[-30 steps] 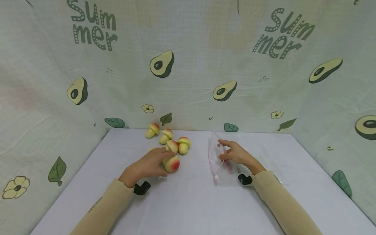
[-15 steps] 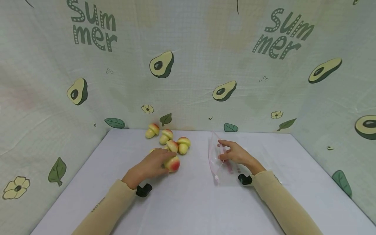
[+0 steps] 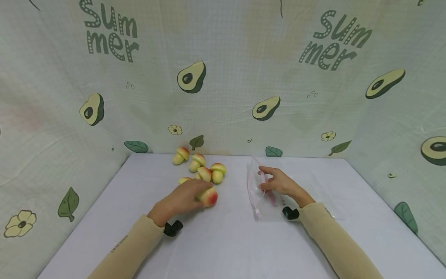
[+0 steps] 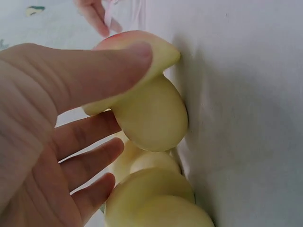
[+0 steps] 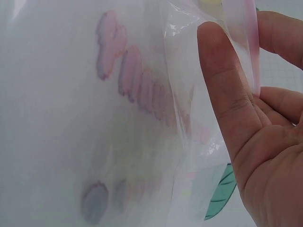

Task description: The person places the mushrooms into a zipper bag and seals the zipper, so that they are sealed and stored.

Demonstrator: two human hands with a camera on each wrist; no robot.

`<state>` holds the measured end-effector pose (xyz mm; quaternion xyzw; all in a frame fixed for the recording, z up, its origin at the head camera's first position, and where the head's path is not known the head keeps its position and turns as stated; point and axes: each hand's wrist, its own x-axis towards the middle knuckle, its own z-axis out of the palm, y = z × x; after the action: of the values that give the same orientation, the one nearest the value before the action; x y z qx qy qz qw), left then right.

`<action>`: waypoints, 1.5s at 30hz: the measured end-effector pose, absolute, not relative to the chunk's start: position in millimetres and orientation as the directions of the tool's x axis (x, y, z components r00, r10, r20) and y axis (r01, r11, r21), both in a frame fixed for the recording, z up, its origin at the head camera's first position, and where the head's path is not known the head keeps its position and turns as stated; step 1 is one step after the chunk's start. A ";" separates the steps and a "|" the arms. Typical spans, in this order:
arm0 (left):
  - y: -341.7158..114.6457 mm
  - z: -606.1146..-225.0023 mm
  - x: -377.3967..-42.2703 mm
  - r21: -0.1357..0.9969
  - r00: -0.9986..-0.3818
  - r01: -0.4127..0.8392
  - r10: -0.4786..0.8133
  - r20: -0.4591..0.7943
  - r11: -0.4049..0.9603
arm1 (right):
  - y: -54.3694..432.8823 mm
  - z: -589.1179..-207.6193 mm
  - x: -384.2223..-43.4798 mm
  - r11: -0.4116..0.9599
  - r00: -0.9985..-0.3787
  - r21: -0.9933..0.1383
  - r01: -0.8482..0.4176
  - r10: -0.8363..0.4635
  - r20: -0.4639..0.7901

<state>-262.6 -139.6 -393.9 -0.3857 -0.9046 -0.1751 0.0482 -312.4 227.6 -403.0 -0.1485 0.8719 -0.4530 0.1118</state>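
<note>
My left hand (image 3: 182,198) grips a toy mushroom (image 3: 209,197), yellow with a red-tinged cap. In the left wrist view the thumb lies across its cap (image 4: 163,49), the rounded stem hangs below, and the other fingers are spread behind. My right hand (image 3: 280,184) holds a clear zip bag (image 3: 255,193) with pink edging by its mouth. In the right wrist view the thumb is on one side of the pink zip strip (image 5: 251,52), and the fingers are on the other. Pink printing (image 5: 130,71) shows on the bag's film.
Several more toy mushrooms (image 3: 217,172) lie in a cluster just beyond my left hand, one partly hidden by it. The white table (image 3: 223,240) ends at a cloth backdrop (image 3: 223,128) printed with avocados and leaves. Some mushrooms (image 4: 156,203) sit close under the left fingers.
My left hand has closed on the front mushroom and moved it slightly to the right, away from the others. The right hand and bag have stayed still.
</note>
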 end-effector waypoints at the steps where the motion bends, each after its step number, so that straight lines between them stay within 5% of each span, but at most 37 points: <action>1: -138.6 -393.7 -261.9 0.282 -0.698 0.714 0.681 0.221 0.641 | 227.5 -403.1 -312.3 0.544 -0.930 -0.823 -0.160 -0.362 -0.058; 27: -122.7 -399.0 -252.6 0.415 -0.745 0.632 0.661 0.092 0.654 | 227.0 -401.6 -311.8 0.538 -0.924 -0.823 -0.180 -0.380 -0.047; 45: -117.2 -404.9 -254.1 0.456 -0.771 0.605 0.622 0.133 0.653 | 226.2 -402.2 -311.6 0.554 -0.931 -0.815 -0.172 -0.362 -0.050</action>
<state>-254.1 -117.2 -404.9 -0.3376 -0.9089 -0.2441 -0.0175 -311.6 226.2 -402.2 -0.1526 0.8749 -0.4471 0.1066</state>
